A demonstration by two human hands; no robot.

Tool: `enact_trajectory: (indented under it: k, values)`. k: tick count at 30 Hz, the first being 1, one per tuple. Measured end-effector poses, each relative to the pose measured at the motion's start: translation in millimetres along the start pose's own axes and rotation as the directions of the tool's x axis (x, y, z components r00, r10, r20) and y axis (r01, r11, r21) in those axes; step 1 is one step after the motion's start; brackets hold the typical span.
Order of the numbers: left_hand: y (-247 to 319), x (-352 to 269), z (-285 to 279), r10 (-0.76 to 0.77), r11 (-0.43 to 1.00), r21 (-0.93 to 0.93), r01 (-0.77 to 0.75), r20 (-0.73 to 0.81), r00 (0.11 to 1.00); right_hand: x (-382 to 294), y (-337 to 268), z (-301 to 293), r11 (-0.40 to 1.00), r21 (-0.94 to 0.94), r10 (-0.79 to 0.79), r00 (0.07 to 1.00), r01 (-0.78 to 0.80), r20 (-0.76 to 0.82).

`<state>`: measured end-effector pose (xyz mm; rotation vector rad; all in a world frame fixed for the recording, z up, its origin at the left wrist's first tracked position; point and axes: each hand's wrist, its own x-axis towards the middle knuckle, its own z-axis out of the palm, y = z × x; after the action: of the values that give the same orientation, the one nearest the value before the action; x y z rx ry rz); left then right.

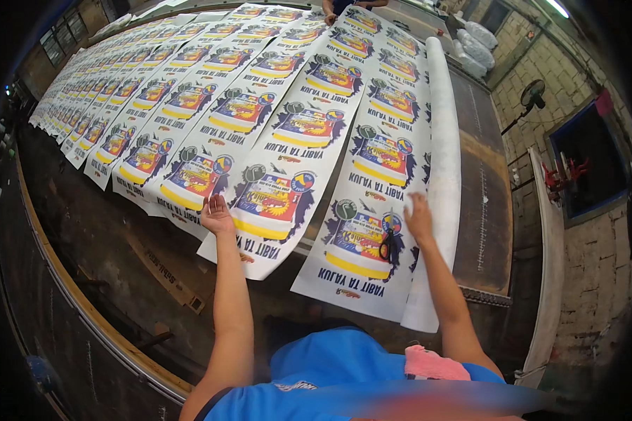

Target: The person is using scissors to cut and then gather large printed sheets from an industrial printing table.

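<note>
My left hand (217, 214) is palm up at the left edge of a printed strip (263, 210), its fingers over the strip beside it; whether it grips an edge I cannot tell. Near the white roll (443, 158) at the right, my right hand (418, 217) is over a printed sheet (347, 273), fingers apart. Black-handled scissors (387, 244) lie on that sheet, just left of my right hand. A dark gap separates the sheet from the strip at its lower end. More overlapping printed strips (137, 152) spread away to the left.
Another person's hand (331, 19) touches the far end of the sheets. A dark conveyor-like surface (484, 210) runs beyond the roll. A long curved rail (84, 316) lies at the left, with a cardboard piece (168, 273) below the strips. A fan (533, 94) stands at right.
</note>
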<state>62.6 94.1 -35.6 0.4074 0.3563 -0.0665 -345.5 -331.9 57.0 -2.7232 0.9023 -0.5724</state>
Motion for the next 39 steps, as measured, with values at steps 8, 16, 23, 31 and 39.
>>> enact_trajectory:
  k: [8,16,23,31,39]
  values:
    - [93,-137,84,-0.641,0.749,0.63,0.203,0.614,0.461,-144,-80,22,0.972,-0.035,0.233,0.969,-0.231,0.08]
    - [236,-326,152,-0.481,0.396,0.916,0.061,0.264,-0.836,-151,-100,38,0.921,-0.063,0.381,0.923,-0.384,-0.061]
    - [383,-326,158,-0.823,0.334,0.902,-0.272,0.138,-0.551,-133,-107,36,0.828,-0.081,0.555,0.831,-0.554,-0.009]
    - [469,-343,140,-0.991,-0.107,0.907,-0.407,-0.129,-0.027,-110,-117,26,0.765,-0.242,0.631,0.769,-0.597,0.096]
    - [442,-303,96,-0.924,0.38,0.92,-0.099,0.371,-0.095,-129,-124,15,0.857,-0.024,0.509,0.838,-0.515,0.198]
